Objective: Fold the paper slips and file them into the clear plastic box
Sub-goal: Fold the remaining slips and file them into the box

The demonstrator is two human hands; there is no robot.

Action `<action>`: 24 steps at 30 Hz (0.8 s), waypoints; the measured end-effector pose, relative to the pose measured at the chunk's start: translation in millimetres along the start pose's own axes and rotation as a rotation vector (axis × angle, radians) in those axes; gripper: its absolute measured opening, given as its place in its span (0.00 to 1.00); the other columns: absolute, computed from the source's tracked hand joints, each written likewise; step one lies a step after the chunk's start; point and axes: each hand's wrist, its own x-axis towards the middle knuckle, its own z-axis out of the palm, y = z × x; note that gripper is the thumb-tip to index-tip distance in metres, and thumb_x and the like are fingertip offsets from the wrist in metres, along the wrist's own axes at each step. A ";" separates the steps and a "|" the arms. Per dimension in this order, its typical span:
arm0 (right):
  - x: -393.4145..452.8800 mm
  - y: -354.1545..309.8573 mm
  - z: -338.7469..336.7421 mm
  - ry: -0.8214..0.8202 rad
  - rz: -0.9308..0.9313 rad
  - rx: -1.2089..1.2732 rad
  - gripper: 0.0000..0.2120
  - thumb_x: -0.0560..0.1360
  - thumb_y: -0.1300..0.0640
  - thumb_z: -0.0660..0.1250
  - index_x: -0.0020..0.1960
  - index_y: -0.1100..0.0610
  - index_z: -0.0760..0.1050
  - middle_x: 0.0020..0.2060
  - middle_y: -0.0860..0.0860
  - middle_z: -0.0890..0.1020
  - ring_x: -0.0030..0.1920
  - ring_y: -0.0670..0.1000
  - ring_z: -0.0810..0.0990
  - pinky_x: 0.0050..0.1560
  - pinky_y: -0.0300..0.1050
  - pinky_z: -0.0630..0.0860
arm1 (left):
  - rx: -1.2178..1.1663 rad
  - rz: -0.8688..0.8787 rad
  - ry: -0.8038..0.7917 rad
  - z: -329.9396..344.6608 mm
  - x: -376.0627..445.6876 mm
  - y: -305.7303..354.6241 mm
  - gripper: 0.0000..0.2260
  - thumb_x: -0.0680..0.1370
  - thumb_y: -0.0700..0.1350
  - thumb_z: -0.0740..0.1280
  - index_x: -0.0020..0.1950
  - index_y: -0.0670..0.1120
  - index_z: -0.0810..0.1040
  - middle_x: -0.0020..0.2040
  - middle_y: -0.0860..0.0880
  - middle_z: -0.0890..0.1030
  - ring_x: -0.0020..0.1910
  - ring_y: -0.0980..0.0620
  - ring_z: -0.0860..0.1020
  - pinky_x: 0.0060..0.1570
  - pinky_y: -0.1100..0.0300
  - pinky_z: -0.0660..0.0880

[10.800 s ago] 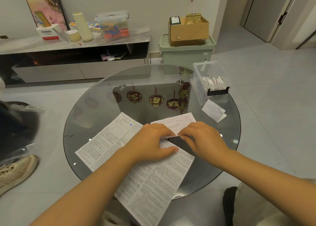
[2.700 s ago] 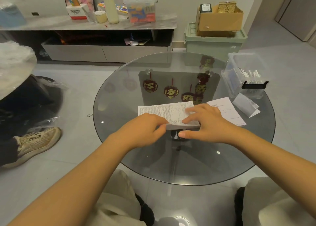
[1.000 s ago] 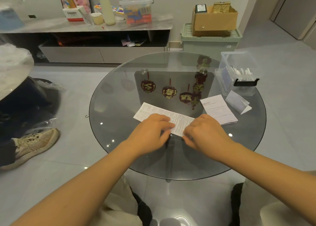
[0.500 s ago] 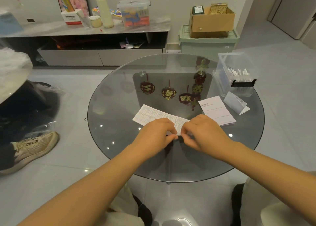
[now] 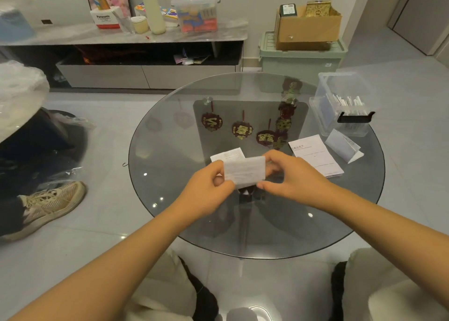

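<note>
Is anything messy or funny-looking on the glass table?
Nothing is spilled or torn. One folded slip stands tented open beside the clear plastic box instead of filed inside, and a flat sheet lies askew nearby. Both hands hold another slip mid-fold.

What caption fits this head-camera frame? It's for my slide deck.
Both hands, left and right, fold a paper slip above the glass table.

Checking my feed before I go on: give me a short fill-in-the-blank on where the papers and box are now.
1. The folded slip is held by ____ hands.
2. The clear plastic box stands on the glass table, on the person's ____ side.
3. The box's latch is coloured ____.

Missing words: both; right; black
</note>
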 end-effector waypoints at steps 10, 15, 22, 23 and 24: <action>21.2 -1.8 33.1 0.136 0.144 0.045 0.20 0.72 0.53 0.71 0.60 0.50 0.67 0.37 0.45 0.79 0.37 0.44 0.77 0.42 0.44 0.75 | -0.081 0.006 0.135 10.4 8.1 -7.8 0.34 0.76 0.36 0.67 0.74 0.52 0.52 0.64 0.52 0.71 0.59 0.55 0.76 0.53 0.63 0.76; 22.1 -0.4 40.6 0.173 0.118 -0.073 0.32 0.71 0.54 0.72 0.69 0.49 0.59 0.37 0.44 0.76 0.39 0.44 0.72 0.41 0.43 0.72 | 0.012 0.055 0.172 11.8 10.3 -15.0 0.46 0.74 0.35 0.69 0.76 0.57 0.39 0.66 0.50 0.64 0.57 0.55 0.73 0.54 0.68 0.74; 23.9 3.6 35.4 0.091 -0.021 -0.389 0.21 0.75 0.51 0.66 0.67 0.45 0.69 0.68 0.44 0.65 0.66 0.51 0.59 0.63 0.45 0.56 | 0.662 0.297 0.133 -2.8 15.8 -22.6 0.24 0.76 0.47 0.68 0.72 0.53 0.67 0.75 0.50 0.58 0.73 0.51 0.55 0.66 0.57 0.47; 23.7 4.7 34.4 0.051 -0.047 -0.428 0.20 0.77 0.51 0.63 0.68 0.45 0.69 0.70 0.43 0.64 0.69 0.51 0.56 0.64 0.46 0.54 | 0.712 0.322 0.079 -3.9 15.7 -24.1 0.21 0.77 0.50 0.65 0.71 0.52 0.69 0.74 0.51 0.61 0.72 0.53 0.58 0.66 0.59 0.46; 23.2 6.3 33.7 0.019 -0.079 -0.462 0.19 0.78 0.51 0.61 0.69 0.46 0.68 0.71 0.42 0.65 0.71 0.50 0.55 0.66 0.46 0.52 | 0.749 0.340 0.029 -5.3 14.8 -24.5 0.21 0.78 0.53 0.63 0.71 0.52 0.69 0.73 0.52 0.64 0.72 0.54 0.59 0.67 0.60 0.46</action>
